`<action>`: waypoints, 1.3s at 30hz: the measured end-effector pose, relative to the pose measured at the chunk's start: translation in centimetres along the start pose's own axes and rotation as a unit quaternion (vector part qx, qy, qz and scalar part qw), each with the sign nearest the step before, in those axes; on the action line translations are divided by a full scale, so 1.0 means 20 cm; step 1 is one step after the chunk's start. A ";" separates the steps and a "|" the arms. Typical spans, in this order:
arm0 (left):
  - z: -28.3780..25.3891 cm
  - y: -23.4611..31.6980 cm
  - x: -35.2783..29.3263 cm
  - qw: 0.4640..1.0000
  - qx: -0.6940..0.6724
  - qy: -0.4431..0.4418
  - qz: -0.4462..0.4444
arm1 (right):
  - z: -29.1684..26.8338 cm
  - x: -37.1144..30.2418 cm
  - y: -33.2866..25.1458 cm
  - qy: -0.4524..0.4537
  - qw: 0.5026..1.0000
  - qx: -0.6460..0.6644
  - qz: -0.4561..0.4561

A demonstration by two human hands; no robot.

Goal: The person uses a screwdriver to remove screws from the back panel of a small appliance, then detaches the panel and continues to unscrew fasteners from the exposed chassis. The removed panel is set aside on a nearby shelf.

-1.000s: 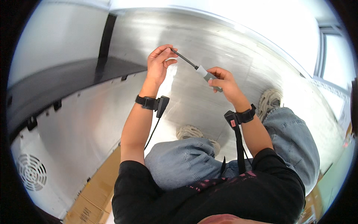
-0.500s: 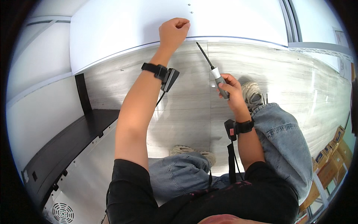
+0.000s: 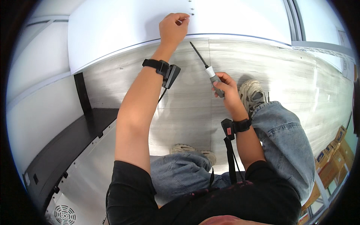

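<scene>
My right hand [image 3: 225, 87] is wrapped round the grey-and-white handle of a screwdriver [image 3: 215, 80]. Its dark shaft slants up and left, and the tip hangs short of the white panel's near edge. Over the white panel [image 3: 240, 18], my left hand [image 3: 173, 30] is closed in a pinch, thumb against forefinger. Whatever may be between those fingertips is too small to make out. Right beside them a small dark screw-like dot [image 3: 193, 14] shows on the panel, with others in a row further off.
A black-edged metal casing [image 3: 80, 168] with a round vent stands at the lower left. Grey metal uprights [image 3: 295, 20] rise at the right end of the panel. Cardboard boxes [image 3: 332, 165] sit on a rack at the far right. Pale wood-look flooring [image 3: 180, 123] lies below my arms.
My left hand has shifted slightly further off along the panel, its fingers still pinched. The screwdriver in my right hand has moved a little to the left.
</scene>
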State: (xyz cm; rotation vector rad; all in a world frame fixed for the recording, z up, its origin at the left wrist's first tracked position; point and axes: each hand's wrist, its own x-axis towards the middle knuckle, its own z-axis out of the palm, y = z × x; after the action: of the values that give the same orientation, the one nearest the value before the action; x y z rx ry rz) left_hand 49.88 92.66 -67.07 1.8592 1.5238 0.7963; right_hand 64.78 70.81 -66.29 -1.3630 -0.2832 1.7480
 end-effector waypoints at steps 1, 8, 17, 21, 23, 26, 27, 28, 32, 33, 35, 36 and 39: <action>-0.04 -0.01 -0.05 0.999 -0.031 0.004 -0.007 | 0.00 0.01 0.01 -0.004 1.000 -0.011 0.000; -0.52 -0.28 -0.68 0.987 -0.079 0.010 -0.137 | 0.23 0.03 0.16 -0.072 0.993 -0.085 0.025; -0.96 -0.70 -1.66 0.777 -0.272 0.159 -0.546 | 0.74 -0.06 0.54 -0.202 0.935 -0.262 0.125; -1.06 -0.75 -1.80 0.711 -0.374 0.200 -0.562 | 0.90 -0.11 0.71 -0.233 0.919 -0.287 0.139; -1.05 -0.76 -1.78 0.706 -0.408 0.218 -0.536 | 0.96 -0.15 0.75 -0.234 0.913 -0.307 0.134; -1.04 -0.79 -1.72 0.688 -0.457 0.242 -0.509 | 1.00 -0.15 0.82 -0.227 0.919 -0.287 0.149; -1.03 -0.79 -1.70 0.679 -0.465 0.251 -0.509 | 1.00 -0.15 0.83 -0.222 0.921 -0.283 0.151; -1.02 -0.79 -1.69 0.670 -0.474 0.260 -0.509 | 1.01 -0.15 0.83 -0.216 0.923 -0.280 0.152; -0.98 -0.83 -1.69 0.648 -0.480 0.283 -0.519 | 1.00 -0.13 0.84 -0.216 0.925 -0.269 0.162; -0.98 -0.83 -1.68 0.636 -0.493 0.290 -0.518 | 1.00 -0.13 0.85 -0.213 0.926 -0.267 0.160; -0.97 -0.84 -1.67 0.621 -0.508 0.303 -0.514 | 1.00 -0.12 0.85 -0.211 0.928 -0.263 0.158; -0.97 -0.84 -1.67 0.618 -0.510 0.309 -0.512 | 1.00 -0.13 0.86 -0.212 0.929 -0.258 0.160; -0.96 -0.84 -1.66 0.617 -0.506 0.321 -0.510 | 1.01 -0.13 0.86 -0.212 0.931 -0.249 0.164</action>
State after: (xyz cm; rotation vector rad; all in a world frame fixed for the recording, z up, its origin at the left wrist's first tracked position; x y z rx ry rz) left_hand 19.43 64.12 -70.14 -0.2615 1.5808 1.3180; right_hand 38.86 65.28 -68.06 -1.4199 -0.8246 2.3617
